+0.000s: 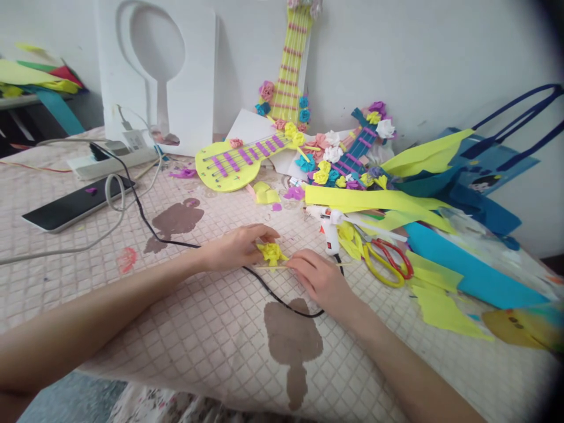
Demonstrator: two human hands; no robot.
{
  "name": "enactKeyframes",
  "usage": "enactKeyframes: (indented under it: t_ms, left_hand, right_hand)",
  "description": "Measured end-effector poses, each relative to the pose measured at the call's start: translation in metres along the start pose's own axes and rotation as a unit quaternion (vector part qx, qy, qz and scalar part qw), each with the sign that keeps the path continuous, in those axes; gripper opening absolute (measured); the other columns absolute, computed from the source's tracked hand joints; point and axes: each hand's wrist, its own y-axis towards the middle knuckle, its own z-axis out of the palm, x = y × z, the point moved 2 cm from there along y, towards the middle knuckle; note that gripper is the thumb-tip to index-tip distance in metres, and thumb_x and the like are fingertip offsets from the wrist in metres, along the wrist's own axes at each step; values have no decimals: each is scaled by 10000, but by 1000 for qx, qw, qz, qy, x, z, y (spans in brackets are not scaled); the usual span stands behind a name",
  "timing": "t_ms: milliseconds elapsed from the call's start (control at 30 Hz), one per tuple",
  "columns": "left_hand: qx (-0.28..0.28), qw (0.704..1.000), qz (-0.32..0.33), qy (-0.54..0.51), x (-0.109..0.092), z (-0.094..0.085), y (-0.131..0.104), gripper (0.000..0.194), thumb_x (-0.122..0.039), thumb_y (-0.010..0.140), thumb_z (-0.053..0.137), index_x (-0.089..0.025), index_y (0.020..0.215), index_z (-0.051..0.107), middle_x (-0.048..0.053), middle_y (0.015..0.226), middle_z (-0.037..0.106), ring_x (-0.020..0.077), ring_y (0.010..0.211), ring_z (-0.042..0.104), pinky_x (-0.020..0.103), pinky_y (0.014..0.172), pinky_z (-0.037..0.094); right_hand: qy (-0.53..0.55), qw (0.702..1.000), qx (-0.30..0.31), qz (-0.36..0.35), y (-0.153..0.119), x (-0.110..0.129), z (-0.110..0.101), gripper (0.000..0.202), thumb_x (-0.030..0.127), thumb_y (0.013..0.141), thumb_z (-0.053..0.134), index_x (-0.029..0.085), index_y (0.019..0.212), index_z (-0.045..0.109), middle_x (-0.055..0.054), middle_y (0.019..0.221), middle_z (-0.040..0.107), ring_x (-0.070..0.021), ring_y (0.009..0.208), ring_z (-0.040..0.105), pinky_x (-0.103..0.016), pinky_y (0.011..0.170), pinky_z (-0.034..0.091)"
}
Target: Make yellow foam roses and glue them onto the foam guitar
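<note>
A crumpled yellow paper flower (272, 253) is between my two hands, near the middle of the table. My left hand (237, 247) has its fingers closed on the flower's left side. From the right, my right hand (319, 279) pinches the flower's twisted yellow end with its fingertips. A thin pale stick (346, 264) runs sideways under the flower and past the right hand; whether the fingers grip it is unclear. Just beyond the right hand lies a white glue gun (330, 232).
Scissors (388, 262) and blue and yellow paper strips (476, 264) lie right. Behind are a yellow paper guitar (229, 167) and flower-covered instruments (288, 70). A phone (77, 202) and power strip (112, 161) sit left; a black cable (268, 291) crosses under the hands.
</note>
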Motion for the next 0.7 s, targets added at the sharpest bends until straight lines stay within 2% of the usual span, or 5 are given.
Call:
enactKeyframes:
  t_ms: [300,567,700]
  left_hand:
    - [4,1000,2,-30,7,0,-2,389,-134,770,564,-198,1149,501,48,1077,614,147,932,597,260,768,490]
    - [10,998,-18,-64,3,0,-1,371,-212,776,599,-184,1137,518,45,1003,641,141,887,606,261,748,489]
    - [5,997,-19,-70,3,-1,-1,368,-205,773,596,-183,1132,519,50,1024,634,145,907,602,258,744,492]
  right_hand:
    - [-2,1000,-4,15,3,1,1,247,103,882,397,178,1004,598,-84,964,608,-185,902,582,-327,766,513]
    - [-11,1000,-11,-15,2,4,2,290,65,870,384,165,1053,585,-90,998,600,-179,911,567,-320,794,503]
    - [-25,999,-21,-33,3,7,2,306,72,867,379,178,1046,604,-91,974,604,-176,865,573,-313,740,506]
